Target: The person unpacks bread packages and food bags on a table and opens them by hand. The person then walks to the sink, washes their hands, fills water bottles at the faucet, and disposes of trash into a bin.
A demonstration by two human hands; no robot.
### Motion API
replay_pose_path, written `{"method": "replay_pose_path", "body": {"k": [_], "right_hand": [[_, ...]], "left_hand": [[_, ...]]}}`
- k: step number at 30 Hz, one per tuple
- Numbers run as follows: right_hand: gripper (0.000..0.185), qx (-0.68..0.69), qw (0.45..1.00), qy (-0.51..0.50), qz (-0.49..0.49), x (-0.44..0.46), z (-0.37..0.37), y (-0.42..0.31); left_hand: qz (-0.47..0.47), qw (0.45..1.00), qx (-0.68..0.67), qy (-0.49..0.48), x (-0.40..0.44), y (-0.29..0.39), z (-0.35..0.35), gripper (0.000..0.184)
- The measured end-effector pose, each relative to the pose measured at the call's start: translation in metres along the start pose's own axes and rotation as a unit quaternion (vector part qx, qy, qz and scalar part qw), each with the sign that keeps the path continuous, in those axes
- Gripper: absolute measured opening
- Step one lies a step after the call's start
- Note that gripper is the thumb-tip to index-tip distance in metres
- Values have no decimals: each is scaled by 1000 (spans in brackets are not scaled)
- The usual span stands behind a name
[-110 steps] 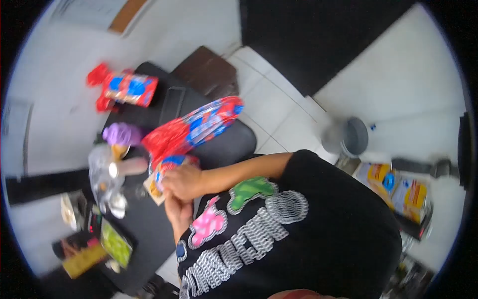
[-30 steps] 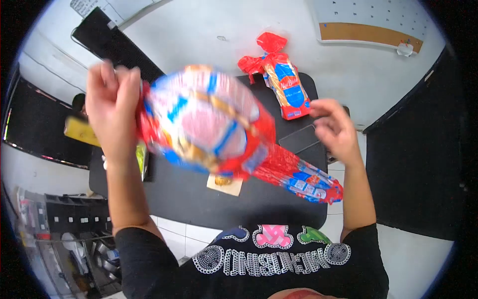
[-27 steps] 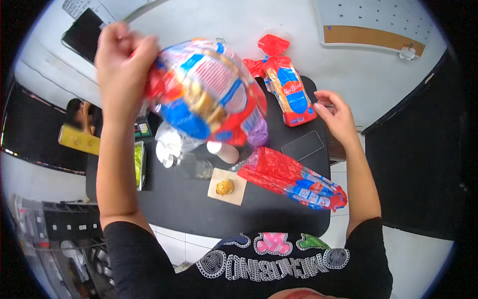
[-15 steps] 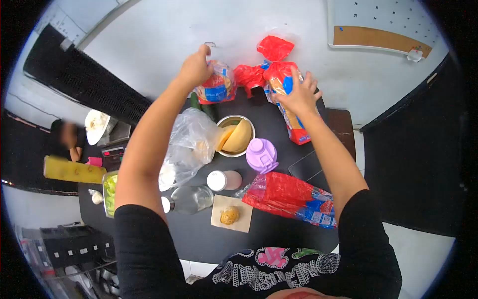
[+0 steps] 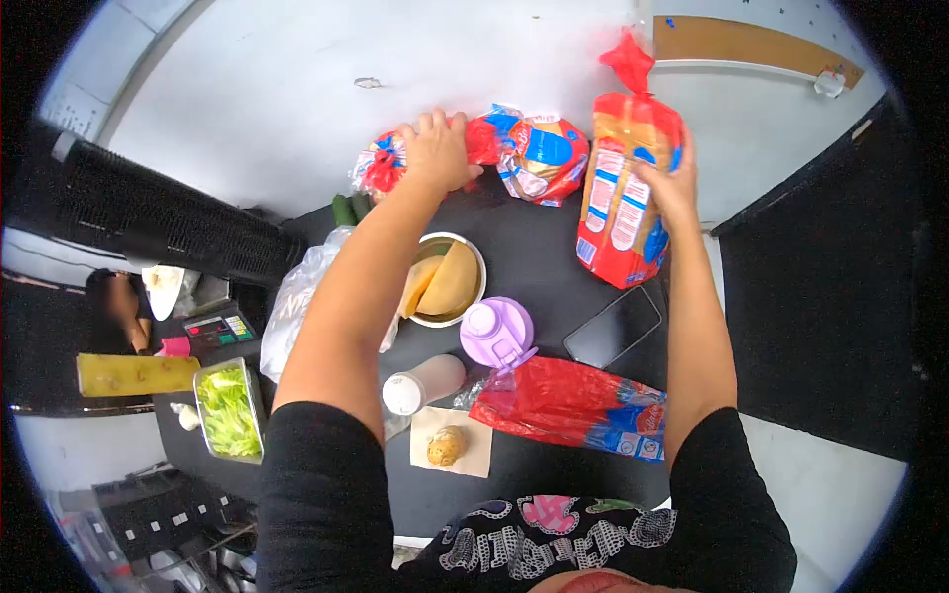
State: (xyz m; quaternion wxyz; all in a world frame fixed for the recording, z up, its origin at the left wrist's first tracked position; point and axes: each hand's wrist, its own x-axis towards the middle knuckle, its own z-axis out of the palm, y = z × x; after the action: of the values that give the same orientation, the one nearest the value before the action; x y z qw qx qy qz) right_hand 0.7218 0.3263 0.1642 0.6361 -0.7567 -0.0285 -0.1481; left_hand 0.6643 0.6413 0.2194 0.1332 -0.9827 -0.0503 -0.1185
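Observation:
My right hand [image 5: 674,188] grips a red and blue bag of sliced bread [image 5: 625,212] by its right side, its knotted top pointing up. At the back of the table by the wall, my left hand [image 5: 437,153] has its fingers bent over the red plastic of a bread bag [image 5: 484,143]. To its left, another bagged bread [image 5: 381,166] with a red twisted end is partly hidden by the hand. A further round-looking bread pack [image 5: 542,160] lies to its right, and whether it belongs to the gripped bag is unclear.
Nearer me are a bowl [image 5: 482,287] of cut yellow fruit, a purple-lidded tumbler [image 5: 496,331], a white-capped bottle [image 5: 423,385], a phone [image 5: 615,328], a flattened red bread wrapper [image 5: 563,405] and a potato-like item [image 5: 447,446] on a napkin. Lettuce [image 5: 229,410] fills a left container.
The bread bag in my right hand has moved right, away from the other bread. My left hand has shifted onto the red plastic, and the bagged breads have turned. The view has shifted too.

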Motion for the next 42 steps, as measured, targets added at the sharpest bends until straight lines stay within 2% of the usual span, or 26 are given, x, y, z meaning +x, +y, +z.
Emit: {"method": "replay_pose_path", "body": {"k": [2, 3, 6, 7, 9, 10, 11, 14, 16, 17, 19, 20, 22, 24, 26, 28, 30, 31, 32, 34, 36, 37, 40, 41, 42], "right_hand": [[96, 161, 987, -24, 2, -17, -24, -17], [94, 178, 984, -11, 8, -24, -33, -22], [91, 214, 976, 23, 14, -37, -54, -25], [91, 216, 976, 32, 9, -39, -60, -24], [91, 201, 978, 47, -1, -39, -64, -23], [91, 191, 980, 53, -20, -39, -66, -21], [90, 180, 981, 56, -39, -37, -66, -18], [89, 116, 985, 68, -110, -36, -56, -20], [90, 76, 981, 70, -161, -33, -38, -19], [91, 79, 979, 67, -174, -32, -27, -21], [94, 72, 972, 66, -214, -37, 2, -41], [97, 76, 970, 66, -222, -39, 18, -49], [103, 46, 963, 74, -255, -39, 52, -61], [100, 20, 956, 63, -285, -49, 81, -77], [104, 13, 945, 67, -319, -53, 117, -76], [103, -34, 954, -8, -298, -64, 145, -58], [103, -123, 951, -86, -271, -77, 159, -41], [103, -159, 946, -106, -261, -79, 161, -43], [103, -197, 940, -125, -250, -81, 161, -45], [103, -259, 928, -158, -219, -82, 153, -47], [103, -304, 919, -182, -173, -85, 138, -50], [96, -332, 912, -194, -146, -85, 128, -55], [90, -157, 938, -176, -255, -77, 95, -93], [89, -106, 937, -207, -260, -76, 80, -118], [92, 23, 930, -297, -214, -88, 56, -167]], "left_hand": [[-2, 1000, 26, -11, 6, 6, 17, 44], [-3, 999, 40, -15, 10, 8, 21, 38], [20, 997, -68, 19, 24, 12, 17, 32], [-7, 984, -156, 88, 28, 19, 7, 26], [-22, 947, -296, 123, 52, 20, -18, 24], [-30, 921, -362, 142, 59, 21, -37, 24], [-11, 916, -366, 166, 59, 21, -67, 24], [-10, 927, -309, 214, 57, 4, -158, 23], [-93, 863, -431, 248, 41, -9, -223, 24], [-87, 868, -390, 293, 35, -26, -248, 25], [-75, 834, -434, 333, 12, -52, -288, 24], [-95, 780, -503, 360, 2, -51, -306, 19], [-14, 825, -488, 285, -3, -144, -321, 22], [-48, 816, -499, 288, -29, -151, -342, 20], [-58, 853, -430, 288, -41, -176, -355, 19], [-75, 869, -392, 293, -65, -176, -362, 18], [-68, 919, -296, 250, -80, -206, -372, 25], [-173, 892, -275, 313, -109, -118, -382, 12], [-170, 893, -272, 316, -126, -97, -387, 10], [-115, 913, -261, 292, -139, -112, -392, 12], [-144, 923, -231, 272, -150, -112, -401, 16], [-157, 927, -218, 263, -156, -110, -407, 19], [-65, 955, -203, 208, -171, -114, -432, 27], [-40, 958, -161, 235, -181, -98, -437, 29], [-8, 965, -162, 207, -185, -92, -448, 29]]}}
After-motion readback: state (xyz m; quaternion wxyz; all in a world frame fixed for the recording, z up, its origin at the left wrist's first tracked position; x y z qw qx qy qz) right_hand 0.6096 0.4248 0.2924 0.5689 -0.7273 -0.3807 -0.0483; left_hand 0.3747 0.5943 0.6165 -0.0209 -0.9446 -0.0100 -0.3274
